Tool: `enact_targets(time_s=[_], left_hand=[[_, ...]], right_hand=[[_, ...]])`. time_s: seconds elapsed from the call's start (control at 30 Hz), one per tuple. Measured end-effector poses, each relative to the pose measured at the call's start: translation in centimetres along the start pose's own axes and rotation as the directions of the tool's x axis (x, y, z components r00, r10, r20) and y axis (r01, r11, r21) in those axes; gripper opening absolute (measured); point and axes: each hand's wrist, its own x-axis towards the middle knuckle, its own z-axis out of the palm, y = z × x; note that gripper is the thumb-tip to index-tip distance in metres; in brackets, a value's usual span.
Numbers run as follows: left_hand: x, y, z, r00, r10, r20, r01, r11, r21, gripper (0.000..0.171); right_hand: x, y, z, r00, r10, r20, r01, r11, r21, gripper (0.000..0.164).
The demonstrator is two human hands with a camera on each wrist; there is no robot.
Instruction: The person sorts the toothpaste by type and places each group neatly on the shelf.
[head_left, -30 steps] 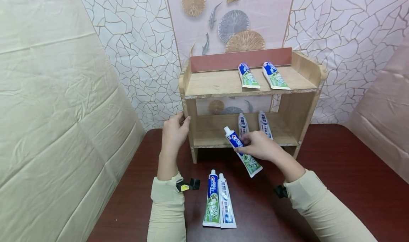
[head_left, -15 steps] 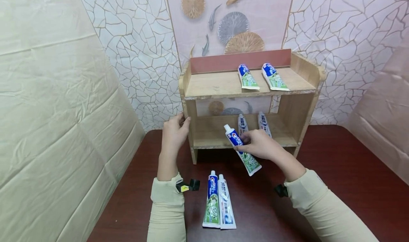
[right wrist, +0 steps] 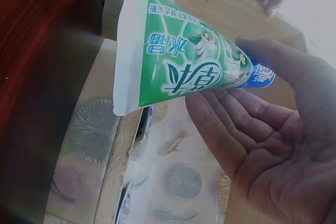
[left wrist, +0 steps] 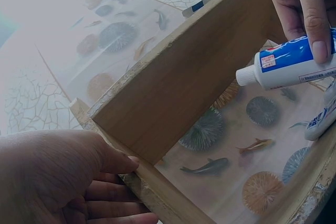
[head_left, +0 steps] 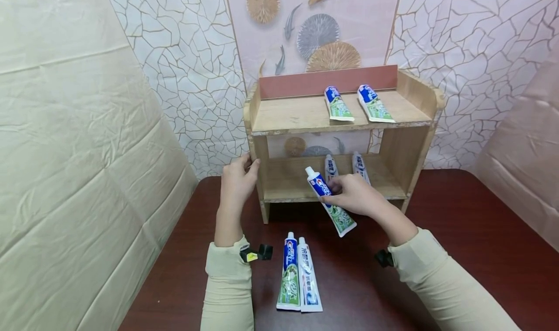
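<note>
In the head view my right hand grips a blue-and-green toothpaste tube by its middle, thumb on one side and fingers on the other. The tube is tilted, white cap up and left, before the lower level of a small wooden shelf. The right wrist view shows its green end close up. My left hand holds the shelf's left side panel; its thumb lies at the front edge, as the left wrist view shows. Two similar tubes, one a green tube, lie on the top level.
Two white tubes, one a slim tube, lie on the lower level, partly behind my right hand. On the dark red table a blue-and-green tube and a white tube lie side by side. Patterned cloth hangs behind the shelf.
My right hand has lifted the held toothpaste tube slightly, nearer the lower level. My left hand stays at the side panel, and the other tubes have not moved.
</note>
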Motion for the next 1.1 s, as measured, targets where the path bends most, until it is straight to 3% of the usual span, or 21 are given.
enact_targets(time_s=[1.1], left_hand=[[0.0,0.1,-0.1,1.0,0.005,-0.005,-0.005,1.0,0.008,0.039]], right_hand=[[0.8,-1.8,-1.8,1.0,-0.029,0.002,0.029,1.0,-0.01,0.043]])
